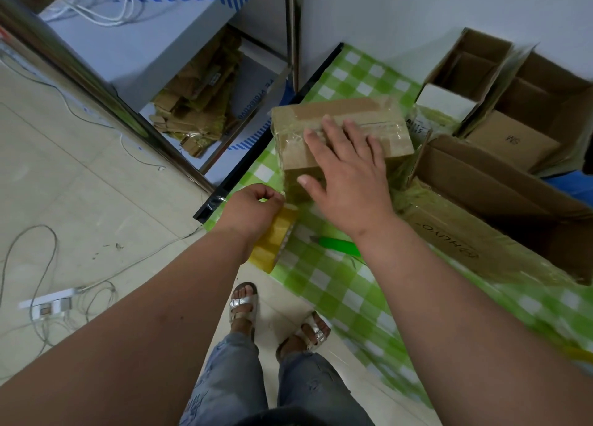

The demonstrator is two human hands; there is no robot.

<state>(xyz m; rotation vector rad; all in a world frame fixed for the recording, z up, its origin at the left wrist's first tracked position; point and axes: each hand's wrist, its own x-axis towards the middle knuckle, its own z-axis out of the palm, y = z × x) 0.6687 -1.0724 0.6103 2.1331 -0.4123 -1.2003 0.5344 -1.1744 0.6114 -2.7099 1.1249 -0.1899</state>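
Head view, looking down at a table under a green checked cloth point(321, 278) that fills the right half of the frame. Just above the centre, a brown cardboard box point(337, 113) sits on the cloth, its top and sides shiny with clear tape. The right hand point(346, 175) lies flat on top of the box, fingers straight and spread wide, the thumb hanging over the near side. Left of it and a little lower, at the table's edge, the left hand point(250, 210) has its fingers curled tight round a yellowish tape roll point(276, 233). The roll is just beside the box's lower left corner, and a thin strip of tape seems to run between them, though blur makes this hard to tell.

A green-handled knife point(340, 245) lies on the cloth below the right wrist. Large open cartons point(481, 182) stand to the right of the box, reaching into the upper right corner. Flattened cardboard point(199, 105) is piled on a low shelf at upper centre-left. A white power strip point(48, 302) with cables lies on the tiled floor at lower left.
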